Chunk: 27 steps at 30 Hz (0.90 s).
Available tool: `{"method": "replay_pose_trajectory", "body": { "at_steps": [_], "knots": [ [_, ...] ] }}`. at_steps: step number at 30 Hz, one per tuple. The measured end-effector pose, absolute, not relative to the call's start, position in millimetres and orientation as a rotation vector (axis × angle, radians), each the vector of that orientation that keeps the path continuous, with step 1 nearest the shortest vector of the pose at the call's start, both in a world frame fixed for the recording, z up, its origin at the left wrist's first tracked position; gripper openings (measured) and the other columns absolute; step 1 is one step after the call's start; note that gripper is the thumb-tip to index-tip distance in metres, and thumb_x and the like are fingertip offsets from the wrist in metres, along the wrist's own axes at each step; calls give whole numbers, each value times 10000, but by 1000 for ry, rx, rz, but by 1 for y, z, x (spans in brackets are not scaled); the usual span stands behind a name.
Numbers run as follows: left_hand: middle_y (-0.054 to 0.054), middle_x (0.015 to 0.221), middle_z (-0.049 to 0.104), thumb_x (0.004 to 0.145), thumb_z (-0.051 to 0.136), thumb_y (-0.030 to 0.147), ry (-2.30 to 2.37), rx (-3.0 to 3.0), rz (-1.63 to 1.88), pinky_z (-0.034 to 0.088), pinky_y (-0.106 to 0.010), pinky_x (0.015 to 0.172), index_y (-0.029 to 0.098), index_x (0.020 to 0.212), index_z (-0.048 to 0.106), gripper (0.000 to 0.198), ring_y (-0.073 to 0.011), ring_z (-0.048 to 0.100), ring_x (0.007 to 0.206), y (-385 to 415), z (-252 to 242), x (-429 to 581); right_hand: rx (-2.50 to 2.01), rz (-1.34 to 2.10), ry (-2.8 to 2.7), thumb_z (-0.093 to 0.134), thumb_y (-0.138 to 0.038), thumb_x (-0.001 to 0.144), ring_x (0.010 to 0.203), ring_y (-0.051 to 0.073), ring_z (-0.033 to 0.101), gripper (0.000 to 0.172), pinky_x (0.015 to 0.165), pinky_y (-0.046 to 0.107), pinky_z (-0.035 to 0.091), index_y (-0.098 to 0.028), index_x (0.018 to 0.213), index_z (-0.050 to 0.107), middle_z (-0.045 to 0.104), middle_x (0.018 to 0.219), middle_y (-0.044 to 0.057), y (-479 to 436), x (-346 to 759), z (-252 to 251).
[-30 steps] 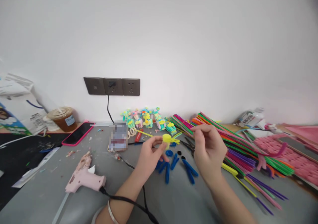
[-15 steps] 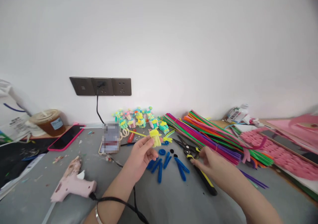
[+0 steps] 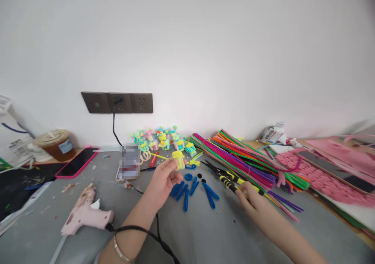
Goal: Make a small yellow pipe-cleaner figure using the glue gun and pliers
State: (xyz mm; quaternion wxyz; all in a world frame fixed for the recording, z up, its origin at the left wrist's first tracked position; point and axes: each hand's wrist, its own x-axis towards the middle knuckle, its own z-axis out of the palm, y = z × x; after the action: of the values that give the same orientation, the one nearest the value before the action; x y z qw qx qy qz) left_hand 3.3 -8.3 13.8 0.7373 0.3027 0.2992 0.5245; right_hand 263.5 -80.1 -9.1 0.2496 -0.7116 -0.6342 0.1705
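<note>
My left hand (image 3: 165,182) pinches a small yellow bundle of bent pipe cleaner (image 3: 178,160) between thumb and fingers, above the grey table. My right hand (image 3: 250,197) is closed round the handles of black-and-yellow pliers (image 3: 227,179), whose dark jaws point left toward the yellow bundle and stay apart from it. Between the hands lie several folded blue pipe cleaner pieces (image 3: 210,195), a blue coil (image 3: 188,176) and small black coils (image 3: 199,175). Short yellow pieces (image 3: 193,163) rest just right of the bundle.
Small finished pipe cleaner figures (image 3: 162,139) stand by the wall. Long coloured pipe cleaners (image 3: 234,158) lie behind the pliers. A pink glue gun (image 3: 88,215) sits at left, its black cord (image 3: 137,228) crossing my left forearm. A drink cup (image 3: 55,145) and phones (image 3: 77,162) are farther left.
My right hand has gone from reaching at the pliers to gripping their handles, turning them more level and shifting them slightly up. The yellow bundle stays in my left hand. The view has shifted slightly.
</note>
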Motion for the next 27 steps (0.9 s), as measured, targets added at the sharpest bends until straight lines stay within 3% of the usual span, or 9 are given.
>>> {"method": "replay_pose_trajectory", "body": {
  "at_steps": [5,10,13,18,22,24,27],
  "knots": [
    [36,613,626,616,873,337,672,623,1159,480,-134,443,134,787,666,336,-54,579,461,-9,15,4,-1843,582,-1458,478,-536,812,404,154,406,303,419,267,307,-238,835,522,402,475,-63,-86,269,-1],
    [-42,845,737,603,877,361,648,639,1162,476,-142,432,121,804,671,374,-38,574,452,-9,16,4,-1690,659,-1146,597,-634,786,441,137,350,430,422,266,263,-228,918,544,395,524,-49,-108,269,3],
    [-63,897,750,589,885,365,654,632,1156,473,-143,430,123,799,671,385,-37,573,449,-9,17,4,-1471,657,-1042,636,-606,798,487,130,344,386,436,256,296,-238,798,518,380,556,-41,-119,267,7],
    [-64,897,749,587,889,372,656,630,1160,475,-144,437,128,793,676,384,-39,569,456,-8,16,3,-1213,1001,-1064,583,-538,880,466,97,269,450,412,222,276,-204,607,452,304,513,-49,-112,250,18],
    [-45,859,731,603,883,376,644,625,1184,471,-144,444,126,816,693,379,-35,551,468,-7,14,2,-843,1208,-896,461,-561,931,407,81,125,402,388,229,280,-230,709,503,244,507,-80,-93,225,42],
    [-33,844,719,613,879,372,639,615,1217,462,-138,446,126,828,699,373,-28,534,474,-7,14,2,-764,1213,-858,444,-542,952,378,76,32,334,349,215,202,-255,814,545,130,488,-110,-79,215,53],
    [-20,850,700,631,871,363,629,605,1286,445,-132,448,126,832,704,353,-17,506,485,-7,14,2,-807,1185,-994,400,-577,958,365,73,26,381,360,221,164,-246,884,575,126,463,-123,-49,205,57]
  ]
}}
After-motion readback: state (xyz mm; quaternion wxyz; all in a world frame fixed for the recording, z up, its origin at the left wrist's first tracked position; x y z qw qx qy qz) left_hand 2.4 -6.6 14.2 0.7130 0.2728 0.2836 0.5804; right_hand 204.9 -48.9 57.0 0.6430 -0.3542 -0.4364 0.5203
